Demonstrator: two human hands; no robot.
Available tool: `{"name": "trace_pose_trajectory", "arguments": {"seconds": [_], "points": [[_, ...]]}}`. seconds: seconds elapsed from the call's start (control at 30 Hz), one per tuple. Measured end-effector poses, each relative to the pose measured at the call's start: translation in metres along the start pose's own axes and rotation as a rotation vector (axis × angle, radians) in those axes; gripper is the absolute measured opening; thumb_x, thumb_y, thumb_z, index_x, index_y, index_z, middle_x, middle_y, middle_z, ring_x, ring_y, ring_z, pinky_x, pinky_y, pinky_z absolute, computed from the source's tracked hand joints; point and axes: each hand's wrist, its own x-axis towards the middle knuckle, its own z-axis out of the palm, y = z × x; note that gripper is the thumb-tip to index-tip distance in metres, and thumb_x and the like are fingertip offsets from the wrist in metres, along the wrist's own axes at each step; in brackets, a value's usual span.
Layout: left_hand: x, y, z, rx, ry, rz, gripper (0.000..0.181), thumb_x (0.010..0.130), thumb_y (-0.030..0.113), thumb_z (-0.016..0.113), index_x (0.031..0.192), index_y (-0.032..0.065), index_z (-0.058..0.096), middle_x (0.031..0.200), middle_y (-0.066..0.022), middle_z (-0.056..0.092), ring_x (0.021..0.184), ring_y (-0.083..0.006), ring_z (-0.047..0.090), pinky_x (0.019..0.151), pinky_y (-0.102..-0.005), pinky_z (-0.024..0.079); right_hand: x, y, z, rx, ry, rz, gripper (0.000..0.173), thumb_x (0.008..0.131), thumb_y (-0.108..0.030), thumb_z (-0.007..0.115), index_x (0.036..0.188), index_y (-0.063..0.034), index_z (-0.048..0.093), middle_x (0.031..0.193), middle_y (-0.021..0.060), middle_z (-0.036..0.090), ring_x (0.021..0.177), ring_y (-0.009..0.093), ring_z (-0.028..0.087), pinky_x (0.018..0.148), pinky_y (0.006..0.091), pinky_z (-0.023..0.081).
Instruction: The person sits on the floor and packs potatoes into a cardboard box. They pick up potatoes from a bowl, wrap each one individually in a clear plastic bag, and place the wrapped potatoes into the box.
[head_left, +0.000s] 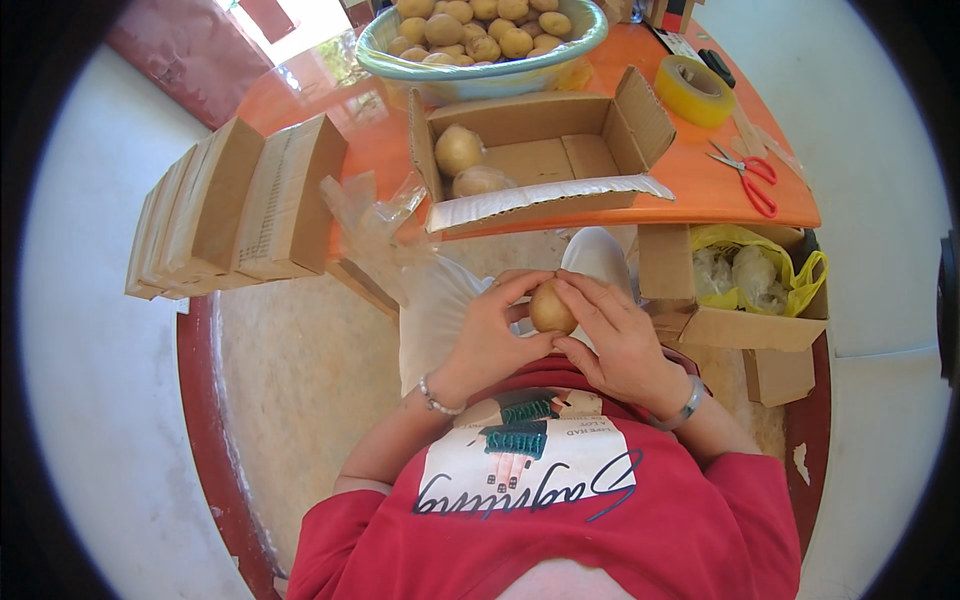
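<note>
A round potato (553, 311) is held above my lap between both hands. My left hand (487, 330) grips its left side, with the thumb below and the fingers above. My right hand (616, 330) lies against its right side, fingertips over the top. Beyond my knees, a cardboard box (536, 196) with raised flaps stands at the table's near edge. At its left end sit two potatoes, an upper one (459, 150) and a lower one (480, 181), which seem wrapped in clear plastic.
A basin (480, 71) heaped with potatoes stands behind the box. Closed cartons (281, 202) line the left, beside clear plastic bags (379, 217). On the right are a tape roll (694, 91) and red-handled scissors (757, 180). Lower, an open carton (750, 330) holds a yellow bag (799, 289).
</note>
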Motion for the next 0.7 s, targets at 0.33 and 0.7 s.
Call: {"name": "trace_pose_trajectory", "arguments": {"seconds": [0.33, 0.7], "points": [[-0.006, -0.001, -0.003, -0.132, -0.04, 0.053, 0.05, 0.077, -0.008, 0.057, 0.126, -0.001, 0.049, 0.122, -0.0102, 0.05, 0.114, -0.0204, 0.05, 0.098, -0.0341, 0.044, -0.011, 0.01, 0.012, 0.863, 0.032, 0.525, 0.043, 0.082, -0.001, 0.064, 0.124, 0.0029, 0.053, 0.113, 0.0119, 0.059, 0.103, 0.017, 0.058, 0.088, 0.0295, 0.049], [-0.004, -0.011, 0.004, -0.046, 0.161, -0.021, 0.023, 0.088, -0.005, 0.052, 0.109, -0.0016, 0.06, 0.11, -0.0093, 0.058, 0.098, -0.0147, 0.058, 0.082, -0.0255, 0.049, -0.001, 0.007, -0.002, 1.226, -0.055, 0.82, 0.039, 0.086, -0.003, 0.059, 0.123, 0.0034, 0.053, 0.108, 0.0104, 0.062, 0.095, 0.015, 0.061, 0.078, 0.0296, 0.053]]}}
